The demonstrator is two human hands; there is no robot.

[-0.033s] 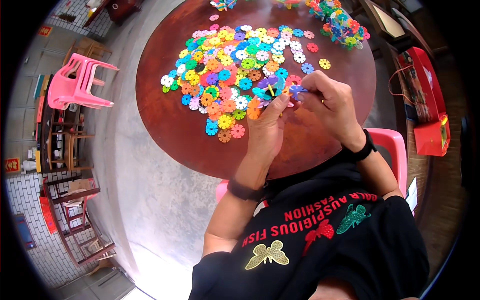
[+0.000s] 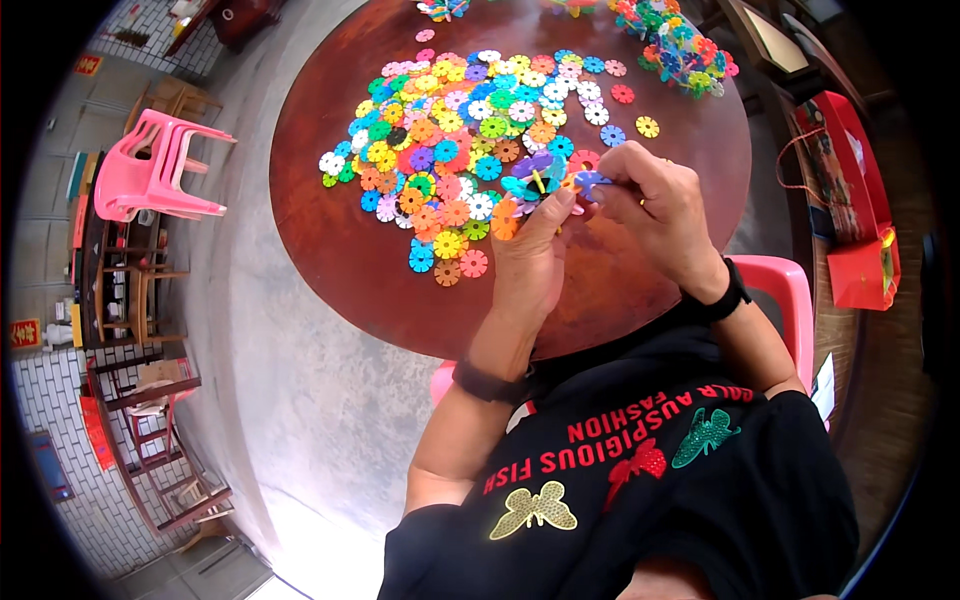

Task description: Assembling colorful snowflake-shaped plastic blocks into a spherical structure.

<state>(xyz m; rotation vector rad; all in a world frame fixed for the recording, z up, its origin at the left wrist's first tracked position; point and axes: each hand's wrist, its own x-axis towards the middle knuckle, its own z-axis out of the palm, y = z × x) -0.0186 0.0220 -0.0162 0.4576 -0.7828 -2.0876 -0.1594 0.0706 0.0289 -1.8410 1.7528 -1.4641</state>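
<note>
My left hand [image 2: 530, 250] is closed around a small cluster of interlocking plastic discs [image 2: 537, 184] in teal, purple, yellow and orange, held just over the table. Pinched in the fingers of my right hand [image 2: 660, 205] is a blue-violet notched disc [image 2: 588, 181], which meets the cluster's right side. Whether its slot is joined to the cluster I cannot tell, as the fingers cover part of it. Just beyond my hands spreads a loose pile of notched discs [image 2: 430, 130] in many colours, overlapping one another.
The round reddish-brown table [image 2: 330, 270] carries everything. Assembled disc structures [image 2: 680, 55] stand at its far right edge. A few single discs, among them a yellow one [image 2: 647, 127], lie apart from the pile. Pink stools [image 2: 155, 165] are stacked at the left; a red bag [image 2: 865, 270] is at the right.
</note>
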